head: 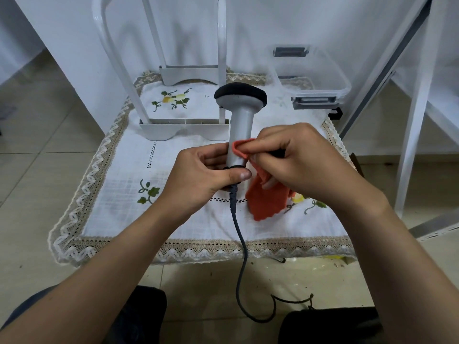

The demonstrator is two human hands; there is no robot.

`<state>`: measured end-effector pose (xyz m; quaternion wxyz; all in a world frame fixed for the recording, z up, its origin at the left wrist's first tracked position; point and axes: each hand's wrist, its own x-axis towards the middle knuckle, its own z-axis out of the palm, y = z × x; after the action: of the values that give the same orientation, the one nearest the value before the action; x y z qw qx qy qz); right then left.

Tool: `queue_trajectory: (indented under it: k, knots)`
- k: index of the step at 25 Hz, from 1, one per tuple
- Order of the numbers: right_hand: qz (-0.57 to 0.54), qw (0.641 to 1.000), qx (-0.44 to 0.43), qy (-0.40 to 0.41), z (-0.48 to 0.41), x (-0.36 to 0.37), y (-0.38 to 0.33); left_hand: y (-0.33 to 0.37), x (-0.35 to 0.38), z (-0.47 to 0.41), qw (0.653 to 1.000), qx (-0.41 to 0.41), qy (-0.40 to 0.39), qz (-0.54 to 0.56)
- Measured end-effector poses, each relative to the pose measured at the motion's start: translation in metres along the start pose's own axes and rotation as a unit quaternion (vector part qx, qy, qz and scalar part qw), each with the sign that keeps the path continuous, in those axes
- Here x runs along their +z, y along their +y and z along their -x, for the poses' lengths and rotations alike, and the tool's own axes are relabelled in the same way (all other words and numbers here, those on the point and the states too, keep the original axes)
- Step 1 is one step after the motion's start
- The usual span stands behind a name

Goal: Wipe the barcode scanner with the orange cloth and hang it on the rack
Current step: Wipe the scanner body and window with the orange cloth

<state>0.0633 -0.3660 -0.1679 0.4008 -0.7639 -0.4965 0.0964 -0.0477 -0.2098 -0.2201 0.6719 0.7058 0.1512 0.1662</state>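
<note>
Low table with a white embroidered, lace-edged tablecloth (124, 175), white metal rack (183, 120) at the back. Left hand (203, 175) gripped the grey barcode scanner (239, 130) upright by its handle base, just in front of the rack; right hand (298, 160) pinched the orange cloth (267, 199) against the handle.

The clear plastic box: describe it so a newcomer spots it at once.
Start at the embroidered tablecloth and go to its far right corner, right of the white rack. The clear plastic box sits there. It alone is see-through, with grey latches on its ends.
</note>
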Motion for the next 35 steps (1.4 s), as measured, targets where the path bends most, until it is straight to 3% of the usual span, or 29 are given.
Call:
queue_trajectory:
  k: [2, 6, 11, 15, 19, 23, 28, 35]
  knots:
    - [0.013, 0.999, -0.013, 0.031, -0.001, 0.001, 0.000, 0.000, 0.000, 0.000, 1.000, -0.001, 0.003, 0.003]
    - [-0.003, 0.999, -0.006, -0.050, 0.002, 0.000, -0.002, 0.000, 0.000, 0.000, 1.000, -0.003, -0.005, 0.001]
    - [0.005, 0.999, -0.019, 0.033, -0.001, 0.002, 0.002, -0.001, -0.001, -0.001, 1.000, -0.013, 0.001, 0.021]
    - [-0.025, 0.998, 0.004, -0.053, 0.003, -0.001, 0.000, -0.002, 0.000, -0.001, 1.000, -0.009, -0.010, 0.015]
    - [-0.018, 0.999, -0.017, 0.021, -0.001, 0.001, 0.005, 0.001, 0.000, 0.000, 0.999, -0.016, -0.004, 0.040]
    - [-0.047, 0.998, -0.012, -0.039, 0.002, -0.001, 0.001, 0.000, 0.001, 0.002, 0.999, -0.016, -0.017, 0.045]
    - [-0.120, 0.980, -0.003, 0.157, -0.004, -0.006, 0.009, -0.001, 0.002, 0.002, 0.997, -0.021, -0.036, 0.058]
    - [-0.137, 0.978, 0.016, 0.159, -0.006, -0.005, 0.012, -0.001, 0.006, 0.005, 0.991, -0.033, -0.089, 0.096]
